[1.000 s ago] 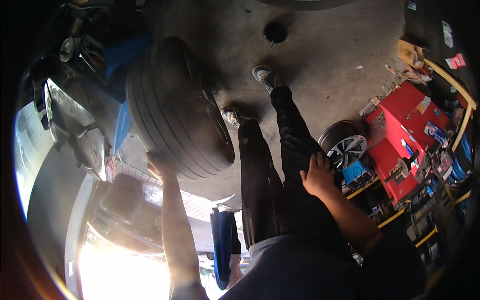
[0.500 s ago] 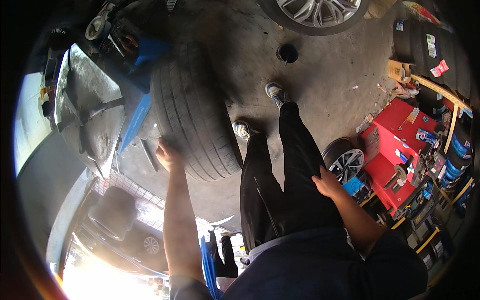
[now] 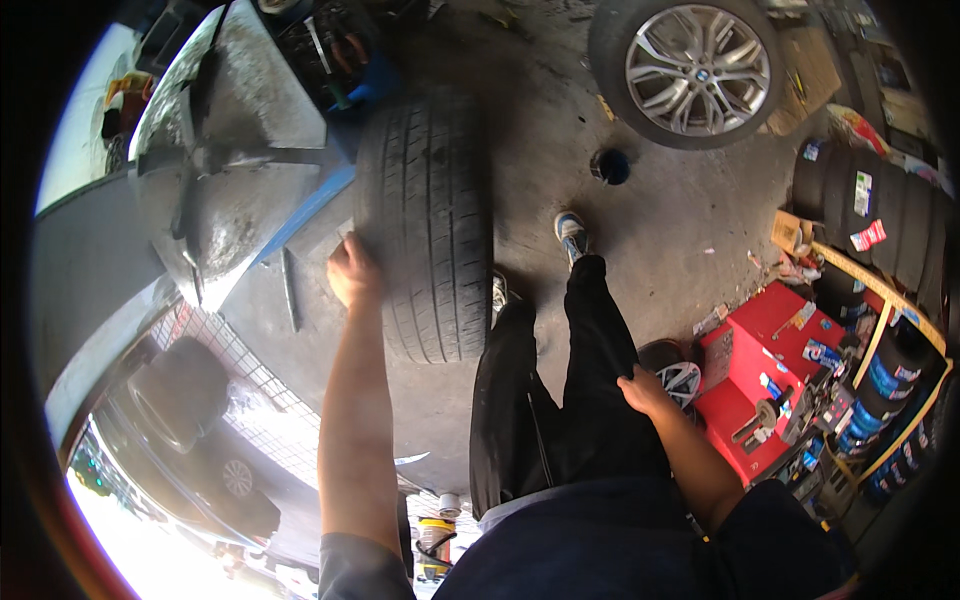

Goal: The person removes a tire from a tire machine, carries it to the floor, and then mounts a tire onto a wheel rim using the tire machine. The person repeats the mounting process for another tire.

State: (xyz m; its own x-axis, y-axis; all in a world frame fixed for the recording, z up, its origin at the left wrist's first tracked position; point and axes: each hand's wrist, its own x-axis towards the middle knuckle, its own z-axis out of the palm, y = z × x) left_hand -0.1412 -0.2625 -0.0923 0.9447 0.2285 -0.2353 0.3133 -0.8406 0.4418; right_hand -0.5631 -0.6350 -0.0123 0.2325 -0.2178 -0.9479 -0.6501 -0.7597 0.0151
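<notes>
A worn black tire (image 3: 422, 235) stands on edge left of my legs, its tread facing the camera. My left hand (image 3: 352, 270) is at the tire's left edge, fingers curled against it. My right hand (image 3: 644, 392) is by my right thigh, fingers bent at the black trousers (image 3: 610, 420); whatever those fingers hold, if anything, is hidden. Beside the tire, a grey metal machine part with a blue frame (image 3: 312, 215) fills the upper left. My two sneakers show, the nearer one (image 3: 500, 290) partly behind the tire.
A spoked wheel (image 3: 700, 72) lies at top right, near a small dark bucket (image 3: 608, 165). Stacked tires (image 3: 832, 185), a red machine (image 3: 745, 330) and a yellow rack (image 3: 880, 292) line the right. A metal bar (image 3: 289, 295) lies left; a car (image 3: 190, 470) shows outside, lower left.
The tire has turned from tilted to more upright in view, and my left hand has moved up along it. The view has shifted, bringing the spoked wheel at the top fully in.
</notes>
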